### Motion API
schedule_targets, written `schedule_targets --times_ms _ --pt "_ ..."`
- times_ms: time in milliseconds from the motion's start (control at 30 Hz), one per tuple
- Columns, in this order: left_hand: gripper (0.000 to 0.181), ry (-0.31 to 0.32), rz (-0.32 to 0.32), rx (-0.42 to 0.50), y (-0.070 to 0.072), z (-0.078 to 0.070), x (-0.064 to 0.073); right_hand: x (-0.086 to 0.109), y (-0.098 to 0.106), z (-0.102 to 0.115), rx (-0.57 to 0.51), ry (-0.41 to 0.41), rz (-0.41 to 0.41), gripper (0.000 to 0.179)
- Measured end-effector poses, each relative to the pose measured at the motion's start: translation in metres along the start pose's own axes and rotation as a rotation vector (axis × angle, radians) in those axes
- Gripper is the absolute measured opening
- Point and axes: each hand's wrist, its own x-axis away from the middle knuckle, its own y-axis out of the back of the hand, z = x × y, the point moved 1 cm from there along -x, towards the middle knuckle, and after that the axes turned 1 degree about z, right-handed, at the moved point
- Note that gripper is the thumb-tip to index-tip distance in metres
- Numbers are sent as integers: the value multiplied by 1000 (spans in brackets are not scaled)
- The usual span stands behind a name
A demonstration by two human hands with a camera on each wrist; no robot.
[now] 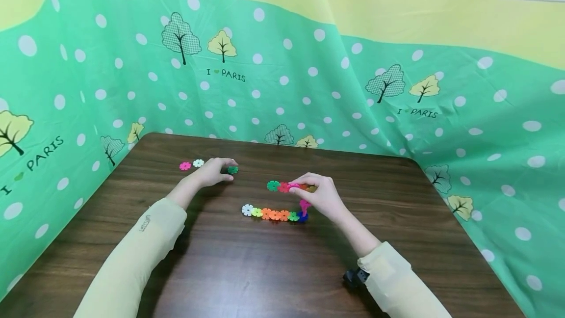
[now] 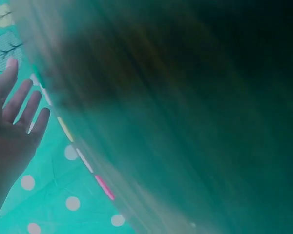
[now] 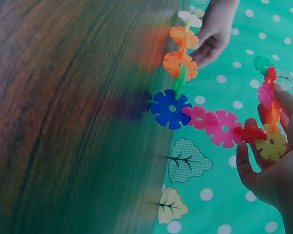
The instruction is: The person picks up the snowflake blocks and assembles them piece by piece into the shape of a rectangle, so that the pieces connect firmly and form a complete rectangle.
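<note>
My right hand (image 1: 324,198) pinches a chain of interlocked plastic snowflake discs at a pink disc (image 1: 294,187). A green disc (image 1: 273,186) forms the chain's far end. From the hand, the chain bends down to a blue disc (image 3: 171,108), then runs left along the table through green and orange discs (image 1: 275,215) to a white disc (image 1: 247,210). My left hand (image 1: 212,172) reaches over the back left of the table, fingers spread in the left wrist view. Beside its fingertips is a loose green disc (image 1: 232,170); whether they touch is unclear.
Left of the left hand, a loose pink disc (image 1: 185,166) and a white disc (image 1: 198,163) lie on the dark wooden table (image 1: 212,269). In the left wrist view, a yellow disc (image 2: 65,129) lies in the same row. A polka-dot curtain (image 1: 282,80) hangs behind the table.
</note>
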Motion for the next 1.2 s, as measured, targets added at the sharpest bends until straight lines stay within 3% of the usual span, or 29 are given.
schedule_targets --times_ms 133,400,700,867,1033,1200 --pt "40 -9 25 -45 -1 3 -1 0 0 0 -2 1 -1 15" --pt "33 -19 3 -42 -1 2 0 -1 1 0 20 -18 7 16" --pt "20 -34 16 -140 -2 4 0 -1 4 0 62 9 19 15" --pt "12 -14 14 -134 -1 5 -1 -1 5 0 68 1 24 12" --pt "17 10 51 -119 -1 6 -1 -3 6 3 103 48 52 8" --pt "20 18 42 -97 1 3 2 -3 7 7 133 78 108 12"
